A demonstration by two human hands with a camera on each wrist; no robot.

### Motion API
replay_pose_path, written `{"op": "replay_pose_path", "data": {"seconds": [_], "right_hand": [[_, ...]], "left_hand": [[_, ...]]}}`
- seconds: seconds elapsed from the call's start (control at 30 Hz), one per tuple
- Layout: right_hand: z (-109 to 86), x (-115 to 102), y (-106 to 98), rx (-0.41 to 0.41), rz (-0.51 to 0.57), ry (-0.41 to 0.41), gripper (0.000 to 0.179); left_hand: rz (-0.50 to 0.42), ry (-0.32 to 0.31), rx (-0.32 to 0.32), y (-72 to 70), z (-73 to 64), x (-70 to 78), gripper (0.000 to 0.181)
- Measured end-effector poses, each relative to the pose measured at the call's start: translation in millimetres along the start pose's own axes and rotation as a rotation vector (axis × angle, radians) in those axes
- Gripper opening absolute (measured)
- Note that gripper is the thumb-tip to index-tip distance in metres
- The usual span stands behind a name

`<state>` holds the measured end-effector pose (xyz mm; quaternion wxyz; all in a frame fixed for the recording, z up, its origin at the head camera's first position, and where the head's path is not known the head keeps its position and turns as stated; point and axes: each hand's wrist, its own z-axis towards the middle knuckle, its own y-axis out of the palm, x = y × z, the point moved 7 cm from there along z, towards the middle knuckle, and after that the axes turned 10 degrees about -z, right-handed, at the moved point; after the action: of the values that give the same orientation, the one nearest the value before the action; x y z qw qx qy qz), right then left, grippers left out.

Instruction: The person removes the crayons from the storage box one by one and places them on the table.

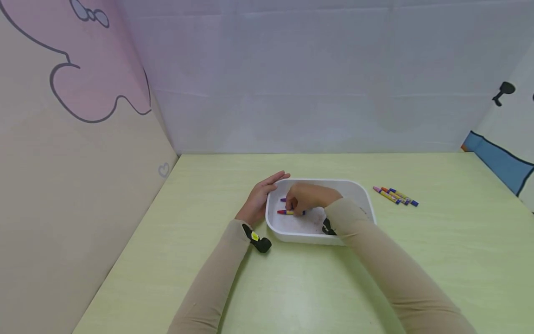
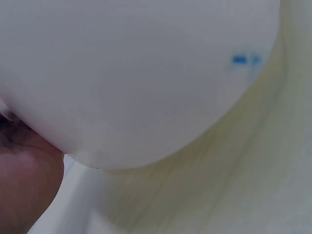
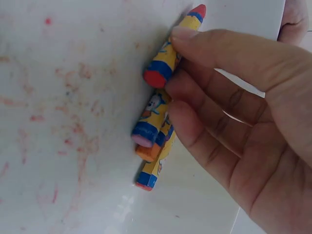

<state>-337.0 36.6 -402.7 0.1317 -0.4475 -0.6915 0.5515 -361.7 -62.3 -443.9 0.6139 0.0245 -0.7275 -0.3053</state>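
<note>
My right hand [image 1: 310,195] is inside a white plastic tray [image 1: 317,239], near its left end. Between thumb and fingers it pinches a red crayon [image 3: 170,56] with a yellow wrapper and blue bands; the red tip points left in the head view. Several more crayons [image 3: 148,122] lie close together beside it on the tray floor, partly hidden by the fingers. A purple tip [image 1: 283,200] shows past the hand. My left hand [image 1: 259,199] rests against the tray's outer left side, fingers extended along it. The left wrist view shows mostly the tray wall [image 2: 136,87].
To the right of the tray, a few crayons [image 1: 392,195] lie side by side on the pale green-yellow table [image 1: 267,287]. Reddish crayon marks [image 3: 80,112] stain the tray floor. A pale wall [image 1: 317,83] stands behind the table, with a decorated wall [image 1: 83,185] at left.
</note>
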Motion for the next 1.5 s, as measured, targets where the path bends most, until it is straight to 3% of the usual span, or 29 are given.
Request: {"op": "replay_pose_path", "data": {"seconds": [0.27, 0.5, 0.87, 1.5], "right_hand": [[-3.7, 8.3, -2.4, 0.008, 0.02, -0.038, 0.018], [-18.2, 11.1, -15.3, 0.029, 0.001, -0.068, 0.014], [-52.6, 33.2, -39.4, 0.067, 0.009, 0.017, 0.018], [-112.1, 91.4, -56.7, 0.131, -0.013, 0.137, 0.022]], "left_hand": [[0.013, 0.002, 0.007, -0.3, 0.6, 0.3, 0.051], [0.032, -0.008, 0.016, -1.1, 1.1, 0.6, 0.051], [0.021, -0.014, 0.069, -2.7, 0.9, -0.2, 0.047], [-0.007, -0.023, 0.062, -0.3, 0.0, 0.5, 0.047]]}}
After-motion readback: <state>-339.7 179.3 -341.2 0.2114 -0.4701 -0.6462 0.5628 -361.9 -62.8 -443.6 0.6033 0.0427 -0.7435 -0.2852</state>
